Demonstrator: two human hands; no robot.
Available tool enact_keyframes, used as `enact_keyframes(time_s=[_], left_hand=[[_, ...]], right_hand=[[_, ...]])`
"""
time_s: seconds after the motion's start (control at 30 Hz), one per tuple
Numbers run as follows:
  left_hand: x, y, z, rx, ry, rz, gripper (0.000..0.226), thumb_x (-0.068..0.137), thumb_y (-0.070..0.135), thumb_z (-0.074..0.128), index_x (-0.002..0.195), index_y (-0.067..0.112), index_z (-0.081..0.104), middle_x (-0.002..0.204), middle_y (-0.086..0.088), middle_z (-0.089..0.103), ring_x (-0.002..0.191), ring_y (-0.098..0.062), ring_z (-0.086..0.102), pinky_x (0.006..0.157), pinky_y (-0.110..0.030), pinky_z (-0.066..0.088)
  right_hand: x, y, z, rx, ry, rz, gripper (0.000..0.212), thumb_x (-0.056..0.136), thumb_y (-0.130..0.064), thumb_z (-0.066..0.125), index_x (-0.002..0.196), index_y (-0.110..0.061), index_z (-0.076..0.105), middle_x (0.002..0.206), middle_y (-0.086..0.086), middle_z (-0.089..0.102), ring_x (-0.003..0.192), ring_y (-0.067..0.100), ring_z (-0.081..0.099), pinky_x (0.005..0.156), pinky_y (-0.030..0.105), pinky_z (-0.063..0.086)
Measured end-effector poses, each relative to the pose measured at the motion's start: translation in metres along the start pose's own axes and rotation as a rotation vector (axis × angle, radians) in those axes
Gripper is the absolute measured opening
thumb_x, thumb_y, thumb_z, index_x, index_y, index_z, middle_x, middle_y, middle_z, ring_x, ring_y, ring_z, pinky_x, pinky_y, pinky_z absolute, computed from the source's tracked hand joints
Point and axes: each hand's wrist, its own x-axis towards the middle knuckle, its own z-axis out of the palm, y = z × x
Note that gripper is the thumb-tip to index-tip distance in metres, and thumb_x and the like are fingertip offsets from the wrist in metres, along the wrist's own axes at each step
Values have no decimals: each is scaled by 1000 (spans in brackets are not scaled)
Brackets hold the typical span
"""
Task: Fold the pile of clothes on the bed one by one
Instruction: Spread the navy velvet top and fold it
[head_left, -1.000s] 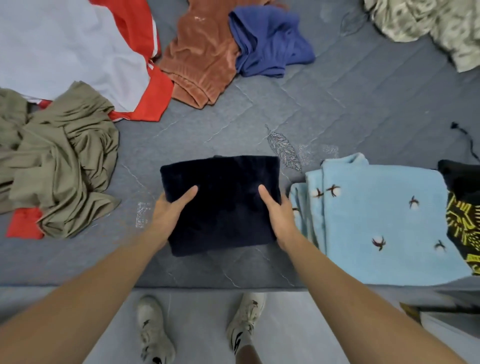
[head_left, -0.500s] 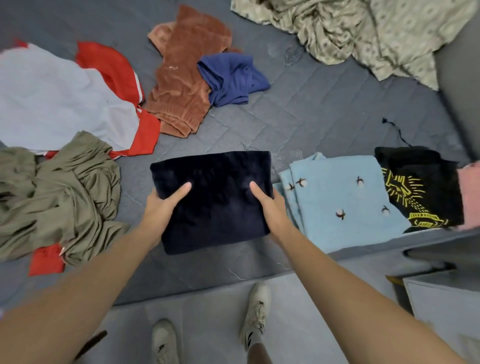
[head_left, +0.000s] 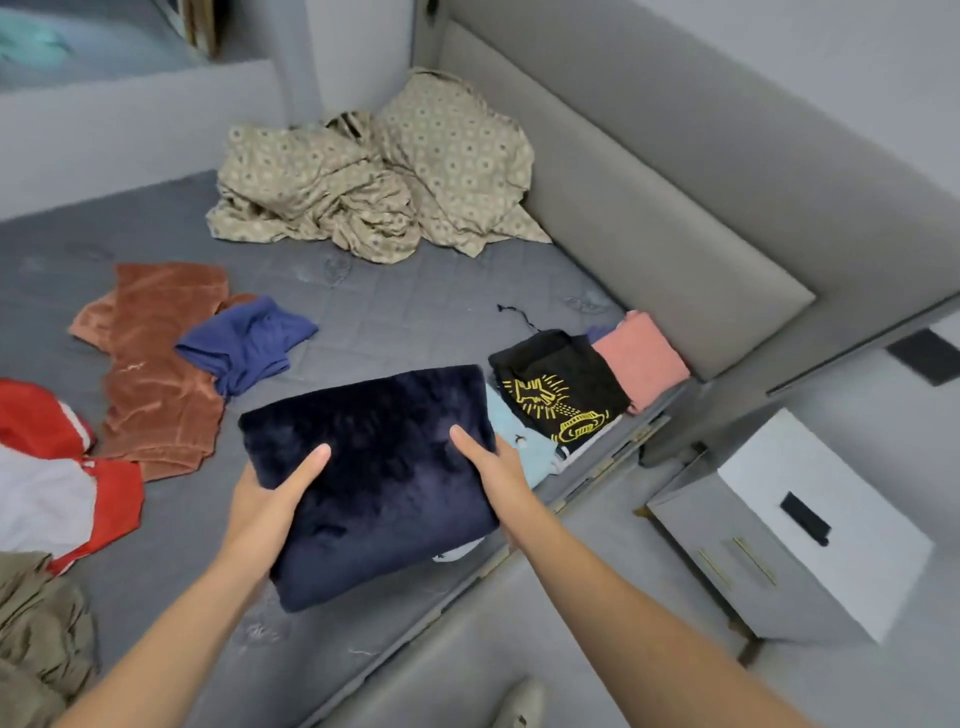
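Note:
A folded dark navy fleece garment (head_left: 384, 467) is held above the grey bed (head_left: 395, 317), gripped on both sides. My left hand (head_left: 272, 501) clasps its left edge with the thumb on top. My right hand (head_left: 493, 467) clasps its right edge. The garment hangs over a folded light blue piece (head_left: 506, 421), which it mostly hides. To the right lie a folded black shirt with a yellow print (head_left: 561, 389) and a folded pink piece (head_left: 641, 358). Unfolded clothes lie to the left: a rust brown garment (head_left: 150, 374), a blue one (head_left: 244, 343), a red and white one (head_left: 57, 478), an olive one (head_left: 36, 634).
A crumpled beige patterned sheet (head_left: 374, 176) lies at the bed's far corner against the grey padded headboard (head_left: 649, 208). A white and grey nightstand (head_left: 795, 530) stands on the floor to the right of the bed. My shoe (head_left: 519, 706) shows at the bottom edge.
Both hands have lifted the folded navy garment off the bed and carried it right, over the light blue piece. The view has swung right and up, bringing the headboard and nightstand into sight.

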Motion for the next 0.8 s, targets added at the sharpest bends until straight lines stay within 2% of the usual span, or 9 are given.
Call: enact_keyframes(time_s=[0.07,0.13,0.3,0.43,0.57,0.63,0.73,0.8], left_hand=[[-5,14,45,14,-26,-8,40,87,42,80,121,29,65,103,13,70,91,-9,68,71,-27,52],[-5,23,90,17,-52,-23,47,83,47,81,124,28,67,106,10,73,95,-14,70,75,-31,54],[-3,37,199,22,-104,-50,48,79,56,81,120,35,67,111,9,75,101,-18,72,86,-40,57],[13,39,268,12,-182,-65,56,80,64,78,129,42,62,119,11,74,109,-16,71,97,-45,57],[47,39,345,-21,-273,-83,52,85,56,78,131,41,61,123,14,73,113,-13,71,96,-44,58],[71,33,386,-53,-318,-111,55,84,52,80,133,39,60,123,12,74,113,-15,71,94,-43,59],[106,24,449,-93,-370,-170,63,81,43,84,138,38,57,125,13,73,115,-13,70,93,-37,58],[125,15,487,-96,-366,-179,71,81,37,86,143,37,52,129,13,70,119,-11,66,100,-38,55]], right_hand=[[3,-14,-43,33,36,-19,59,78,-60,82,127,-28,70,117,-10,76,108,15,73,99,39,58],[11,-28,-87,67,67,-27,50,81,-52,83,123,-28,71,113,-10,77,106,15,74,96,36,59],[45,-59,-192,39,88,-31,72,66,-69,85,126,-31,70,117,-10,76,109,18,73,102,44,57],[78,-82,-260,0,98,-29,74,68,-67,86,129,-29,69,119,-8,76,110,18,72,104,45,55],[128,-110,-326,-45,106,-27,64,79,-57,83,132,-26,68,119,-6,76,112,19,72,107,45,53],[157,-126,-358,-82,113,-13,51,85,-51,81,128,-26,70,115,-6,78,109,17,73,106,43,54],[206,-145,-407,-115,129,9,32,88,-46,80,118,-37,72,116,-11,77,112,13,72,107,39,52],[242,-150,-437,-140,132,-9,37,84,-48,82,120,-42,71,119,-15,75,117,11,69,108,38,50]])
